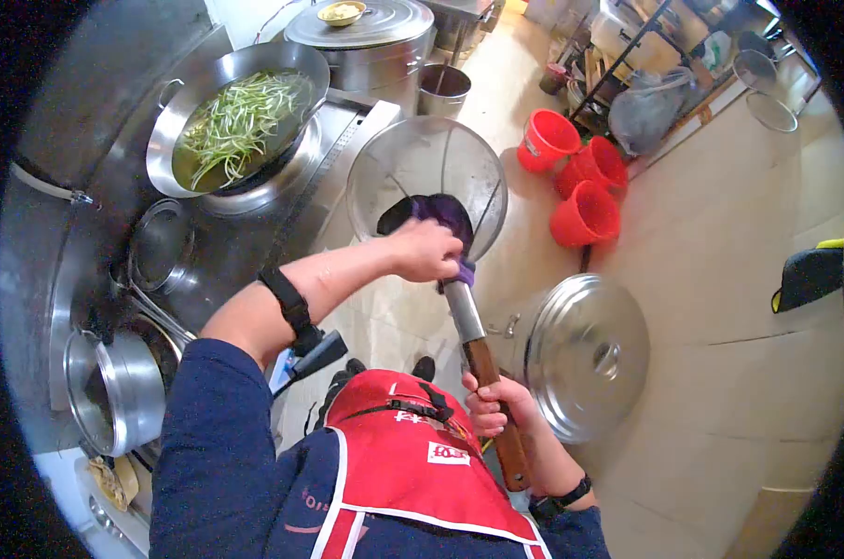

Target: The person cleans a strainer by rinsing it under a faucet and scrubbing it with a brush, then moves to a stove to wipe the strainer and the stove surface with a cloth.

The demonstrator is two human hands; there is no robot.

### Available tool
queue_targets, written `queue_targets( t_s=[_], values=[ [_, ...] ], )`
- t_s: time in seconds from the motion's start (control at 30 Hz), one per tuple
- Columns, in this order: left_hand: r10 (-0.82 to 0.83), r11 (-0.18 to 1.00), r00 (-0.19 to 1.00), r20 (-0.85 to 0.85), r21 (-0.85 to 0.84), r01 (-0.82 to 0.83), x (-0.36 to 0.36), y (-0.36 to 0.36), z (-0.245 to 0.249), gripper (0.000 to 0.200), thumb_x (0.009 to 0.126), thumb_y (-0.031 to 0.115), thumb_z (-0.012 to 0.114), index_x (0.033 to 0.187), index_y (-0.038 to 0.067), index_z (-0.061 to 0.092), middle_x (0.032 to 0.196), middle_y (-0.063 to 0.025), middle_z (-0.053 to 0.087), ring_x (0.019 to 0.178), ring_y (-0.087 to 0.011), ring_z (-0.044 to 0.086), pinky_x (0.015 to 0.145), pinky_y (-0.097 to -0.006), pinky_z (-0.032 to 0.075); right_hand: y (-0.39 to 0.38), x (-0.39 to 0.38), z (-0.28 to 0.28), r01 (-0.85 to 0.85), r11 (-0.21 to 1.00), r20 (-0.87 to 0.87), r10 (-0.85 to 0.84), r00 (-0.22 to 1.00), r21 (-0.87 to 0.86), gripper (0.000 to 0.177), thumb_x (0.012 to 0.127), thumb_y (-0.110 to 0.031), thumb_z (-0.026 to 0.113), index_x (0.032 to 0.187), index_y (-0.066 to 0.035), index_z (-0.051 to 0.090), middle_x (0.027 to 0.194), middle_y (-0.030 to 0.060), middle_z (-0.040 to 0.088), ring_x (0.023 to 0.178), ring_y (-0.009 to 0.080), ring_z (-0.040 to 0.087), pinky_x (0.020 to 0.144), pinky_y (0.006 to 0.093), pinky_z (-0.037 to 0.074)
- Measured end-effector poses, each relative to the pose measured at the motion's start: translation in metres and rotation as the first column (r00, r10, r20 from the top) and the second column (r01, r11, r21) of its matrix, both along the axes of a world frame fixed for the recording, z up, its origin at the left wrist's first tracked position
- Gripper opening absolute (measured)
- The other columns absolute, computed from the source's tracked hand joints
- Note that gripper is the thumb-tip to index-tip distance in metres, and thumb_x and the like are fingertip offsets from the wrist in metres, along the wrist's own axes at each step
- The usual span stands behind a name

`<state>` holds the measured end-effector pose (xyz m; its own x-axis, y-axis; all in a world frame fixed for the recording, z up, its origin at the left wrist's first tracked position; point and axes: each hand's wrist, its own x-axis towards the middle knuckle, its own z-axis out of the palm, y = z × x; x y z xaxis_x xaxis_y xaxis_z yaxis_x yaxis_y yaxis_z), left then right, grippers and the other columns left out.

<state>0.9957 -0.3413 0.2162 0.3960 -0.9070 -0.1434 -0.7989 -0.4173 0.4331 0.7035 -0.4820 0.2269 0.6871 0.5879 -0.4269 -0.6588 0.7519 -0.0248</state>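
Note:
A large mesh strainer (428,149) with a metal ferrule and wooden handle is held out in front of me. My right hand (501,405) is closed round its wooden handle (482,361). My left hand (428,250) is closed on a dark purple cloth (450,212). The cloth lies bunched against the near part of the strainer's bowl and around the neck of the handle. Part of the cloth is hidden behind my fingers.
Left, a wok (175,158) of green strips in liquid sits on the stove, near a metal pot (133,391). A lidded pot (356,61) stands behind. To the right are a round metal lid (590,359), red buckets (585,214) and a shelf rack (627,61).

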Motion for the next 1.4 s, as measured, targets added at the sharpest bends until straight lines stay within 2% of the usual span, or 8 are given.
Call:
queue_targets(
  t_s=[0.17,0.27,0.47,0.63,0.8,1.17,1.23,1.4],
  values=[
    [-0.162,0.972,0.808,0.566,0.233,0.031,0.048,0.040,0.025,0.030,0.080,0.029,0.064,0.104,0.012,0.069,0.107,-0.0090,0.065,0.111,-0.0277,0.057,0.091,-0.0430,0.046,-0.005,-0.019,0.004,-0.018,0.998,0.016,0.019,1.000,-0.068,0.019,0.088,-0.011,0.059,0.105,-0.011,0.049,0.062,-0.0019,0.037,0.042,0.0089,0.034,0.038,0.0273,0.028],
    [-0.059,0.987,0.614,0.787,-0.047,0.154,0.075,0.044,0.034,0.020,0.084,0.022,0.058,0.099,0.016,0.069,0.097,-0.0016,0.063,0.102,-0.0216,0.056,0.086,-0.0377,0.042,-0.001,-0.023,0.009,-0.038,0.984,-0.021,0.035,0.999,-0.176,0.018,0.088,-0.009,0.058,0.104,-0.011,0.048,0.062,-0.0019,0.035,0.043,0.0092,0.034,0.039,0.0272,0.027],
    [0.370,0.862,0.527,0.765,-0.494,0.114,0.063,-0.031,0.062,0.018,0.086,0.021,0.054,0.102,0.019,0.062,0.102,-0.0035,0.059,0.102,-0.0260,0.055,0.083,-0.0441,0.043,0.017,-0.014,0.030,-0.065,0.948,-0.044,0.053,0.998,-0.312,0.015,0.087,-0.007,0.056,0.101,-0.012,0.050,0.061,-0.0024,0.033,0.044,0.0091,0.031,0.041,0.0277,0.025],
    [0.289,0.927,0.457,0.841,-0.365,0.086,0.076,-0.021,0.054,0.026,0.081,0.024,0.059,0.106,0.018,0.063,0.108,-0.0013,0.060,0.104,-0.0263,0.054,0.083,-0.0447,0.045,0.011,-0.016,0.030,0.035,0.946,0.054,-0.018,0.998,-0.322,0.017,0.087,-0.010,0.058,0.102,-0.011,0.049,0.060,-0.0046,0.031,0.042,0.0082,0.030,0.041,0.0277,0.027],
    [0.256,0.963,0.835,0.486,-0.051,-0.265,0.040,0.014,0.026,0.031,0.085,0.030,0.053,0.103,0.009,0.067,0.102,-0.0155,0.070,0.101,-0.0340,0.064,0.093,-0.0509,0.044,-0.001,-0.007,0.028,0.096,0.883,0.097,-0.058,0.994,-0.460,0.021,0.085,-0.009,0.059,0.103,-0.012,0.048,0.061,-0.0038,0.033,0.043,0.0086,0.032,0.041,0.0277,0.027],
    [0.569,0.614,0.727,-0.384,-0.389,-0.687,-0.047,-0.001,-0.054,0.028,0.089,0.025,0.048,0.089,0.002,0.064,0.084,-0.0162,0.067,0.090,-0.0321,0.064,0.073,-0.0438,0.051,0.027,0.049,0.006,-0.040,0.724,0.076,0.126,0.989,-0.688,0.017,0.083,-0.002,0.055,0.093,-0.010,0.043,0.061,-0.0013,0.036,0.045,0.0109,0.033,0.042,0.0289,0.028],
    [0.189,0.619,0.426,-0.885,-0.230,-0.751,-0.059,0.029,-0.058,0.021,0.093,0.020,0.047,0.092,0.006,0.062,0.081,-0.0052,0.063,0.078,-0.0169,0.061,0.068,-0.0342,0.049,0.024,0.054,-0.016,-0.020,0.701,0.114,0.144,0.983,-0.713,0.018,0.082,-0.002,0.056,0.092,-0.010,0.043,0.061,-0.0005,0.038,0.045,0.0125,0.037,0.042,0.0295,0.031],
    [-0.196,0.254,-0.203,-0.959,0.151,-0.955,-0.105,0.068,-0.043,0.023,0.096,0.013,0.043,0.114,0.007,0.056,0.101,-0.0059,0.064,0.090,-0.0174,0.064,0.081,-0.0350,0.055,0.017,0.069,-0.045,0.022,0.281,0.123,0.349,0.929,-0.959,0.020,0.084,-0.015,0.061,0.097,-0.003,0.051,0.072,0.0045,0.056,0.057,0.0163,0.055,0.053,0.0338,0.047]
  ],
)
